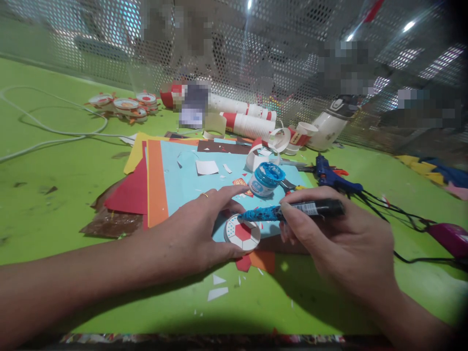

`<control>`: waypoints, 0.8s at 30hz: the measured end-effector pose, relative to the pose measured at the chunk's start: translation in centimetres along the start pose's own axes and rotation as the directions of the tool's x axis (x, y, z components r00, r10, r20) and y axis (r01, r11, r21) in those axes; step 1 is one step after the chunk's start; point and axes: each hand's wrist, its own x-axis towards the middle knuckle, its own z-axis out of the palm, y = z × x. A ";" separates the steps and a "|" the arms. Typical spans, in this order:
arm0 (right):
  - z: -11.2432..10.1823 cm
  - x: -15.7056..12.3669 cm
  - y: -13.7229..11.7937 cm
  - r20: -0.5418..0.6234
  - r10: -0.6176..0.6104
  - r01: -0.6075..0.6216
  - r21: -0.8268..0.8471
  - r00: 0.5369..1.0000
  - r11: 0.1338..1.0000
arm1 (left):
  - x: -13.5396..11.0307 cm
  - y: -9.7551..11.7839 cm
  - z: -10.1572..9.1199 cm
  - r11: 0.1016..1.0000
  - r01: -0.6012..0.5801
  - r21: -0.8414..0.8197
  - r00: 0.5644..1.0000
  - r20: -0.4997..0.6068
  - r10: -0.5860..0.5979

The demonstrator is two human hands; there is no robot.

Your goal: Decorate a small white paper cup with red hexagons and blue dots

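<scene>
Pinching soccer-ball-patterned disc (243,235) in left hand (197,226): pressing thumb to near rim, curling fingers behind far rim, stretching forefinger out past it toward blue paint jar (266,181). Gripping black marker (312,208) in right hand (343,239), closing thumb and fingers around barrel just behind its blue-coated end (259,214). Aiming that end leftward at far side of disc, beside white panel bearing blue dots; not distinguishing contact from hovering at this angle.

Handling, judging by eye: likely weighing little, probably behaving as stiff card, possibly denting under a hard squeeze. Probably gripping well when dry; perhaps turning slick and smearing across the dots if wet. Best taking hold at the rim, opposing thumb and finger, avoiding the dotted panel.

Position: lying between both hands, nestling in crook of left thumb and fingers, well short of right knuckles. Sitting over near part of light-blue paper sheet (179,195), closer in than the jar; not making out whether resting or being lifted slightly. Facing patterned side up. Bordering red paper scrap (243,263) and orange paper scrap (266,262) on near side, above green table (44,209).
</scene>
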 end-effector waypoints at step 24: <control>-0.2 0.1 0.0 0.031 -0.036 0.037 -0.044 0.999 0.998 | 0.0 -0.1 0.0 0.997 -0.019 0.071 1.000 -0.009 0.020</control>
